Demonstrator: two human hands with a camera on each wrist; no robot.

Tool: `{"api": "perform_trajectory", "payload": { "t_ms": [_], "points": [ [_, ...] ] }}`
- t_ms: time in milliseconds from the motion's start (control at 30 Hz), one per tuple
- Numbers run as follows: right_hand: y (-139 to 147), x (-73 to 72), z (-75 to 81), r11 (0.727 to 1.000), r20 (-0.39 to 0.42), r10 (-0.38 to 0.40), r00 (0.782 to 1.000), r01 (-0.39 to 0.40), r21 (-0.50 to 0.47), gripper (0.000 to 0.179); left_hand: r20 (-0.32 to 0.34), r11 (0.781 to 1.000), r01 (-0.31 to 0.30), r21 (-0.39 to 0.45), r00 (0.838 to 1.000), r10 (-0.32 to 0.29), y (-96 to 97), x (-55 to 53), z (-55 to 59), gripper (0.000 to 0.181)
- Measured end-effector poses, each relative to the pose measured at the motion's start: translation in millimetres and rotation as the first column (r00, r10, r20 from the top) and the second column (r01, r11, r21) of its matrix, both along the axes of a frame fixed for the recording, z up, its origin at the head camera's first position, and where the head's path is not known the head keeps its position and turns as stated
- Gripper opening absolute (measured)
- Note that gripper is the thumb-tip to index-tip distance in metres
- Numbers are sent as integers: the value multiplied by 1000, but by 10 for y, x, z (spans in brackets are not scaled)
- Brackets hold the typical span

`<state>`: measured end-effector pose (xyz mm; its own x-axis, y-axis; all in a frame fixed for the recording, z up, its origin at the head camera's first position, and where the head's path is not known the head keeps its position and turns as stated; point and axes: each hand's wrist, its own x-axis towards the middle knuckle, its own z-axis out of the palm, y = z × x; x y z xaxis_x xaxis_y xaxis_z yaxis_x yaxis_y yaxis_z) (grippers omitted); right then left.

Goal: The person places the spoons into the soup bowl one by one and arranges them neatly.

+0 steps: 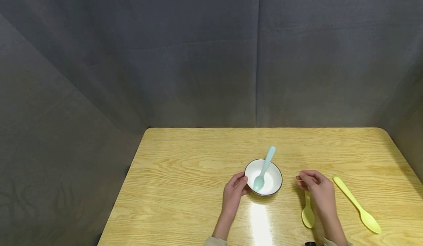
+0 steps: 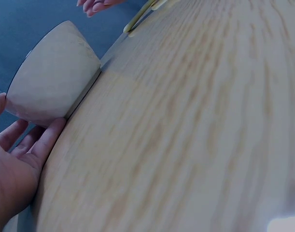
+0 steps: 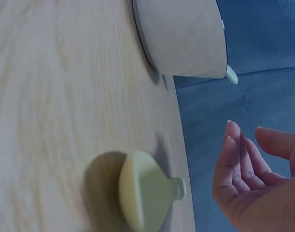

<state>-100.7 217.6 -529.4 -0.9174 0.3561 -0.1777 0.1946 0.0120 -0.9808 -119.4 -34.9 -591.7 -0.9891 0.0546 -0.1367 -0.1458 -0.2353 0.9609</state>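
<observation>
A white bowl [image 1: 273,181] with a dark rim stands on the table, and a light blue spoon [image 1: 265,169] leans in it with its handle past the far rim. My left hand [image 1: 234,191] grips the bowl's left side, thumb at the rim and fingers against the outer wall, as the left wrist view also shows. Over the handle end of a yellow spoon [image 1: 308,214], my right hand [image 1: 318,189] hovers with loosely bent fingers. The right wrist view shows that hand apart from the spoon's bowl [image 3: 145,193], holding nothing. Part of this spoon's handle is hidden.
A second, longer yellow spoon [image 1: 357,203] lies slanted to the right of my right hand. Dark grey curtains [image 1: 198,73] hang behind the wooden table [image 1: 178,187] and at its sides. A small black object [image 1: 310,243] shows at the bottom edge by the right sleeve.
</observation>
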Motion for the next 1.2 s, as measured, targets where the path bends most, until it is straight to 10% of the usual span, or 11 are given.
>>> {"api": "perform_trajectory", "payload": {
  "t_ms": [1200],
  "points": [
    [327,238,-118,999,118,-24,993,19,43,24,15,1000,-11,-1,1000,11,3,7,33,35]
  ]
}}
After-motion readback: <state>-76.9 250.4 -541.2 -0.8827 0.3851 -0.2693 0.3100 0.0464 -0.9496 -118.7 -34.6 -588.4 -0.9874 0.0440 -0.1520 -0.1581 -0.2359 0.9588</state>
